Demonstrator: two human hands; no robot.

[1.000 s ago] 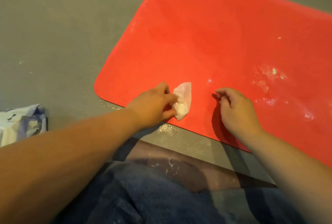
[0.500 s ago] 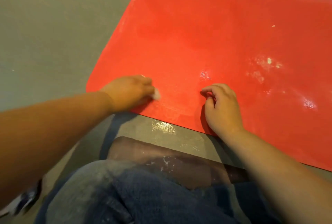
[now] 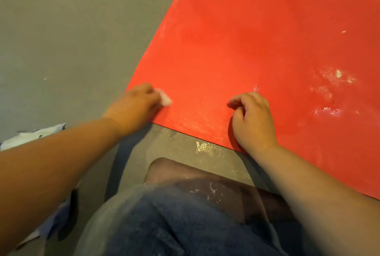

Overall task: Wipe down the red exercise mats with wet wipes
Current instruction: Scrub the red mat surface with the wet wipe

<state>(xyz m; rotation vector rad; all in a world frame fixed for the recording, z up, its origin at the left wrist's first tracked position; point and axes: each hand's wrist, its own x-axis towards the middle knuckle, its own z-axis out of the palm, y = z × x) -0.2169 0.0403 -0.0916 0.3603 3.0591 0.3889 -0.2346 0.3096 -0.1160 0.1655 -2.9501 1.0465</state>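
Here, a grey floor [image 3: 61,40] fills the left of the head view, and a red exercise mat [image 3: 257,40] lies flat on it, running from the near left corner up and off the right edge. Only this one mat is in view. At the bottom, the person's bent knee in dark blue trousers [image 3: 185,214] sits just short of the mat's near edge.

Both bare forearms reach forward. The left hand [image 3: 133,107] rests at the mat's near left corner, blurred. The right hand [image 3: 253,118] sits on the mat close to the near edge, well apart from the left. Its fingers [image 3: 236,99] are curled in tightly with the tips down on the red surface, and nothing shows inside them, so it looks like a brace.

A crumpled white-and-blue thing [image 3: 30,136] lies on the floor at the far left, partly behind the left forearm. It may be the wipe packet, though that cannot be confirmed.

On the right part of the mat there are pale white smears [image 3: 329,83] and a shiny spot [image 3: 327,110]. A glistening patch [image 3: 205,146] marks the floor just below the mat's near edge.

Smallest of all is the wet wipe [image 3: 164,98], a small white wad pinched in the left fingers and pressed to the mat beside the corner.

Judging by this, the job is part done. The near left strip looks evenly red and is being worked now. The smeared area to the right and the far reaches seem yet to be wiped.
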